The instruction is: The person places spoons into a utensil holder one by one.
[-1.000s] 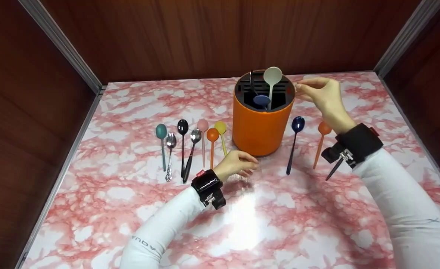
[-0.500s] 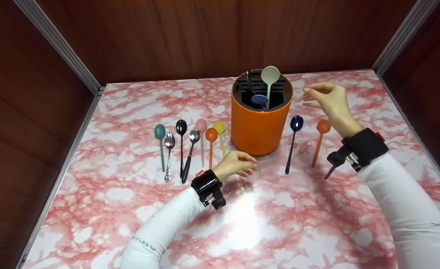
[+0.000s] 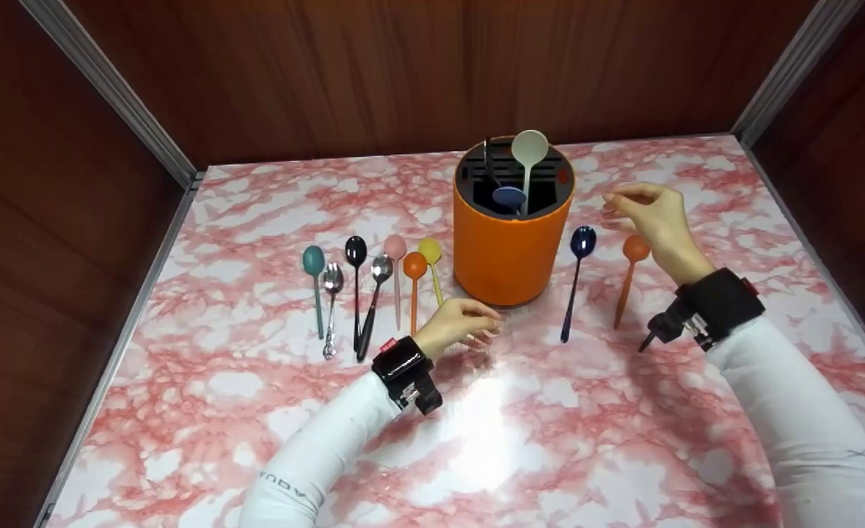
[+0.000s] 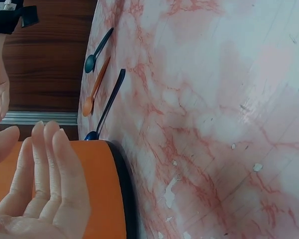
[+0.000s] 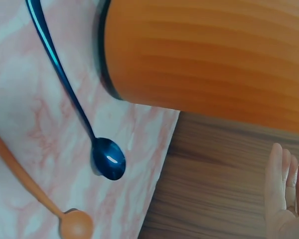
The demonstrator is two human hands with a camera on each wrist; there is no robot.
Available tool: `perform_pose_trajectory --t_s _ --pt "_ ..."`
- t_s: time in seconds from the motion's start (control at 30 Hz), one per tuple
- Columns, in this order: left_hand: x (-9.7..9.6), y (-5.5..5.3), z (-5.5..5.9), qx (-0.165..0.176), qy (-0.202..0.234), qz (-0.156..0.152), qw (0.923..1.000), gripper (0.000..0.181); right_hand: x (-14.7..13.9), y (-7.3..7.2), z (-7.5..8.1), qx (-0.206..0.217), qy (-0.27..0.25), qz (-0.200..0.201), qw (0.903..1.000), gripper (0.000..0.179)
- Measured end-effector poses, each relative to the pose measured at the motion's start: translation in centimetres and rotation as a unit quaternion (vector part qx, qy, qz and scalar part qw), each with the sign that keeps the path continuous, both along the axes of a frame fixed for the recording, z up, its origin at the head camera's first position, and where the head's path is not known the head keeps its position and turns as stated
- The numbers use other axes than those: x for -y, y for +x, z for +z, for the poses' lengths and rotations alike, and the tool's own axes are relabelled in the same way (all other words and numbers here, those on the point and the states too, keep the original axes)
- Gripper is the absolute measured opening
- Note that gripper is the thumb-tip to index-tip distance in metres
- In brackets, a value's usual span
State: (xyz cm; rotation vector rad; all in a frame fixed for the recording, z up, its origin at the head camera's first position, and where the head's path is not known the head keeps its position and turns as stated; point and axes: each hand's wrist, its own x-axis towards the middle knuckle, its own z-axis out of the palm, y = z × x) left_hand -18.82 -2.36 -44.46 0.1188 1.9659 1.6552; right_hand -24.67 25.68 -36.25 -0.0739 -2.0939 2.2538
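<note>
An orange cylindrical utensil holder (image 3: 511, 257) with a black slotted top stands upright near the back. A cream spoon (image 3: 530, 149) and a blue spoon (image 3: 509, 196) stick out of it, beside a thin dark handle. My right hand (image 3: 656, 220) hovers to its right, over the heads of a dark blue spoon (image 3: 583, 242) and an orange spoon (image 3: 635, 248), holding nothing. Low by the holder's front left is my left hand (image 3: 461, 324), empty, its fingers loosely bent. The left wrist view shows those fingers (image 4: 60, 169) in front of the holder's orange wall.
Left of the holder lie a teal spoon (image 3: 314, 261), an ornate silver spoon (image 3: 333, 280), a black spoon (image 3: 356, 253), a black-handled spoon (image 3: 381, 270), and pink, orange and yellow ones. Another teal spoon (image 4: 90, 63) lies at the far right. Wooden panels (image 3: 373, 73) enclose the table.
My right hand has drawn away from the holder's rim, to the right and down toward the table. My left hand has barely moved. The spoons stay where they were.
</note>
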Motion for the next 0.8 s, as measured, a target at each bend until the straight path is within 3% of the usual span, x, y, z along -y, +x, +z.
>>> perform_pose_trajectory --t_s 0.4,0.8 --pt "0.7 0.1 -0.7 -0.003 0.014 0.024 0.9996 0.030 -1.2 0.5 -2.7 0.003 -0.007 0.018 0.9998 0.013" --pt "1.3 0.1 -1.5 -0.010 0.056 0.046 0.9973 0.027 -2.0 0.9 -5.4 0.039 -0.019 0.021 0.9988 0.012"
